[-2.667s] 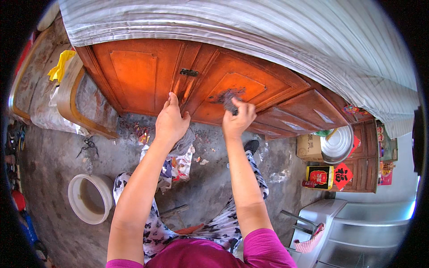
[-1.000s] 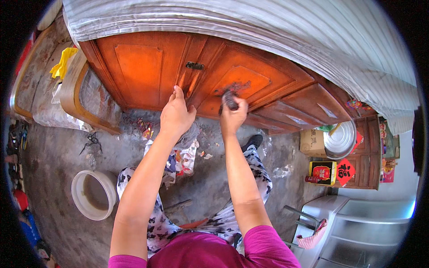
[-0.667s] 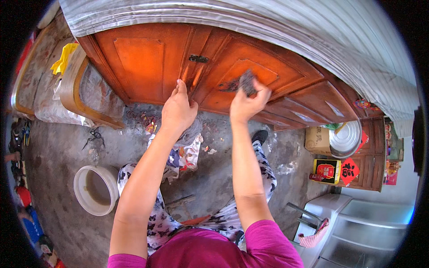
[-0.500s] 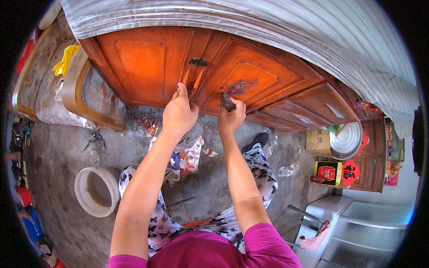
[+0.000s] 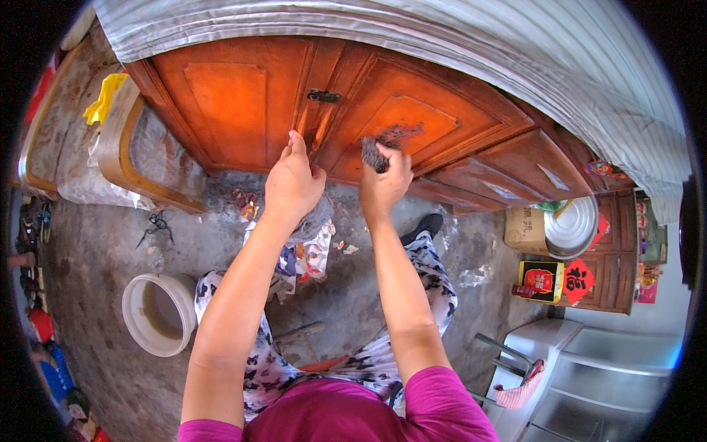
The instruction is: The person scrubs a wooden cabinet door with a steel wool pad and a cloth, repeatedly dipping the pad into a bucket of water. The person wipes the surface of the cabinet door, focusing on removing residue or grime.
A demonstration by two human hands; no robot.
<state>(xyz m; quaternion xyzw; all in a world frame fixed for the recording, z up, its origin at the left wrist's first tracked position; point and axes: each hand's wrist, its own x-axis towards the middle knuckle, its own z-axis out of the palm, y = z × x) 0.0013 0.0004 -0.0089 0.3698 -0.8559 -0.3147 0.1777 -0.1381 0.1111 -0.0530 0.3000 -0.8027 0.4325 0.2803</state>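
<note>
An orange-brown wooden cabinet [image 5: 232,114] stands in front of me, with two panelled doors and a dark metal latch [image 5: 322,96] near their meeting edges. My right hand [image 5: 387,184] is closed around a dark grey, rough-looking scouring pad [image 5: 374,153] and presses it to the right door panel. Dark smears [image 5: 401,135] mark the panel beside the pad. My left hand [image 5: 292,183] is at the lower part of the left door, holding nothing visible. Its index finger is stretched up to the wood and the thumb stands apart; the other fingers are partly hidden.
A white bucket [image 5: 159,315] of murky water stands on the concrete floor at left. A grey cloth [image 5: 315,218] and scraps lie between my legs. An armchair [image 5: 121,155] flanks the cabinet at left; a cardboard box [image 5: 525,230] and metal lid [image 5: 571,228] are at right.
My right hand has shifted slightly right and turned, bringing the scouring pad up over the left part of the smears. My left hand stays at the left door.
</note>
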